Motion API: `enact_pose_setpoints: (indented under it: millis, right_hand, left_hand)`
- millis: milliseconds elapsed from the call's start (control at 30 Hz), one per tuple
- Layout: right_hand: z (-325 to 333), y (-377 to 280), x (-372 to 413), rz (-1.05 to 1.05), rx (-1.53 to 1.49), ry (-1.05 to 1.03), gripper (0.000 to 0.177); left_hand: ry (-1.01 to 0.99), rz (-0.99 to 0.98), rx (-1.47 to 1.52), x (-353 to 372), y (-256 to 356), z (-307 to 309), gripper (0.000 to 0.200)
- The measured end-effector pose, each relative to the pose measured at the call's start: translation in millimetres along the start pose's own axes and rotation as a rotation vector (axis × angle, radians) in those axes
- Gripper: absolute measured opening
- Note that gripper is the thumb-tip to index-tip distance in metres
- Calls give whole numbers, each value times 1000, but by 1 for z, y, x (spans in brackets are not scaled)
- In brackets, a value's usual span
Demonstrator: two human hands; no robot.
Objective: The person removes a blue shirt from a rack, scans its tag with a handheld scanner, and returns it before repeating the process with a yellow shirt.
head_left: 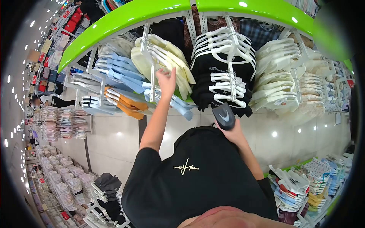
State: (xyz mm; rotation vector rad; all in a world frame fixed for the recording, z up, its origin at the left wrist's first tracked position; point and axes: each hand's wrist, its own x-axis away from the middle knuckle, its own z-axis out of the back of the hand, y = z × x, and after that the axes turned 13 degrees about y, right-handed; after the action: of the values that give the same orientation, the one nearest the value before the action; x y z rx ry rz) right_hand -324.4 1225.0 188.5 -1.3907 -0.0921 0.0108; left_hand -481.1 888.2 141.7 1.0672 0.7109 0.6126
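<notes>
My left hand (pixel 166 80) is raised at the rack with its fingers apart, beside the pale yellow garments (pixel 167 57) on white hangers and a white hanging rail (pixel 153 76). Nothing shows in it. Lower right of it, my right hand (pixel 232 131) grips a dark grey handheld scanner (pixel 223 116), just below the black garments (pixel 213 72) that hang on white hangers. Light blue garments (pixel 125 72) hang to the left of my left hand, with orange ones (pixel 127 103) below them.
A bright green curved shelf edge (pixel 125 17) tops the rack. Cream garments (pixel 275 76) hang at the right. Packed clothes (pixel 64 174) lie at the lower left, and more clothes (pixel 292 190) stand at the lower right. Another person (pixel 57 102) is at the far left.
</notes>
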Motion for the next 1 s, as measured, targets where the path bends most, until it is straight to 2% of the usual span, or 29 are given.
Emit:
enact_pose_setpoints:
  millis: [67, 100, 133, 167, 200, 300, 333, 400, 433, 500, 600, 700, 867, 1000]
  right_hand:
    - [-15, -12, -20, 62, -37, -9, 30]
    - [-24, -19, -31, 10, -85, -18, 31]
    - [-44, -17, -57, 68, -170, 2, 32]
    - [-58, -15, -75, 19, -233, -2, 31]
    - [-72, -29, -91, 111, -213, 37, 30]
    - [-116, -38, -151, 240, -228, 98, 27]
    - [-131, -35, -176, 351, -225, 128, 26]
    - [-164, -19, -227, 377, -165, 188, 27]
    - [-171, -19, -245, 345, -3, 203, 30]
    - [-189, -31, -264, 312, 124, 183, 32]
    - [-212, -28, -278, 411, 184, 146, 33]
    - [-223, -21, -280, 364, 273, 107, 33]
    - [-235, -3, -295, 314, 91, -57, 34]
    - [-230, -13, -296, 298, 126, -113, 28]
  left_hand:
    - [4, -122, 52, 37, -14, 23, 67]
    - [-64, -110, 60, 66, -17, 45, 63]
    - [-118, -82, 81, 100, -19, 64, 59]
    - [-187, -7, 87, 119, -18, 80, 56]
    - [-253, 68, 92, 134, -19, 93, 52]
    - [-290, 230, 190, 170, -35, 122, 47]
    - [-275, 232, 188, 177, -47, 129, 44]
    - [-195, 297, 208, 187, -51, 146, 42]
    - [-156, 327, 219, 192, -52, 154, 40]
    - [-84, 360, 219, 198, -54, 171, 36]
    - [6, 405, 213, 209, -64, 194, 31]
    - [78, 460, 205, 226, -81, 211, 26]
    - [91, 563, 200, 246, -99, 226, 24]
    - [56, 577, 180, 249, -115, 232, 23]
